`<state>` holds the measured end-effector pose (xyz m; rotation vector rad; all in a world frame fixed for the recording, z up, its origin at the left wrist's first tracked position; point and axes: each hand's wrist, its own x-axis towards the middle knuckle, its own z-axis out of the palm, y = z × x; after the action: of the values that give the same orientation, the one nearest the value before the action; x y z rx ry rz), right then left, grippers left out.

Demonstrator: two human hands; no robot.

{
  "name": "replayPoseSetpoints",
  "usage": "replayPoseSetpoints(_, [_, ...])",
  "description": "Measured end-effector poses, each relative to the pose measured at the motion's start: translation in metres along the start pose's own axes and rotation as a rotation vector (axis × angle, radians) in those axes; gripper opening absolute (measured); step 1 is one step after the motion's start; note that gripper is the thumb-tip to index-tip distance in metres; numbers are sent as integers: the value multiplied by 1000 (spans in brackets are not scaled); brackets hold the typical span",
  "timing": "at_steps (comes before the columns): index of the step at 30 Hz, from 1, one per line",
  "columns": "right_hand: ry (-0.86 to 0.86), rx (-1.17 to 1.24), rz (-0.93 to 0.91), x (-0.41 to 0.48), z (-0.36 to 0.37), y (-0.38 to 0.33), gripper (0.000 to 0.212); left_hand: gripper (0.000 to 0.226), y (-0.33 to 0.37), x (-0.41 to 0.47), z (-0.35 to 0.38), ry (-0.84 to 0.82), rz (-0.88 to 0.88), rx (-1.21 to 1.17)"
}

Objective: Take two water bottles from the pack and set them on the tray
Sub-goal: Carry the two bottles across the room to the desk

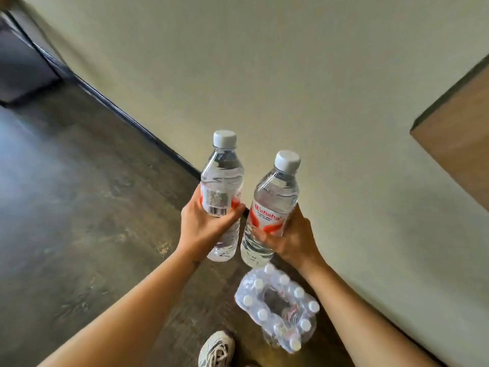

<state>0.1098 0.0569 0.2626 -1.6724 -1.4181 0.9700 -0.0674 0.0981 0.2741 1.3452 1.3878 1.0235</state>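
Down by our shoe [217,349], the torn plastic pack [277,308] sat on the dark floor [79,207] against the wall [291,75], white caps showing around a gap. Up front, our left hand [203,229] gripped one water bottle [222,186] upright; our right hand [293,237] clutched the second bottle [270,207], tilted slightly, both held just apart above the pack.

Soft even daylight, pale glare on floor [31,160] at left, wide-angle bending, slight motion blur throughout
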Motion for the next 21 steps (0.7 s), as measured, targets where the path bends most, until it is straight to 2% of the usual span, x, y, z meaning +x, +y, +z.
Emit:
replayPoseSetpoints(6, [-164,91,-260,50,27,-182,77,43,128,12,-137,298,116,43])
replayPoseSetpoints(11, [-349,203,-440,68,81,-330,65,57,206,2,-261,553,163,109])
replayPoseSetpoints(16, [-511,265,-591,76,159,-464,48,50,251,-11,-394,796,146,251])
replayPoseSetpoints(21, [-630,325,-698,88,255,-593,46,53,274,-19,-523,979,88,388])
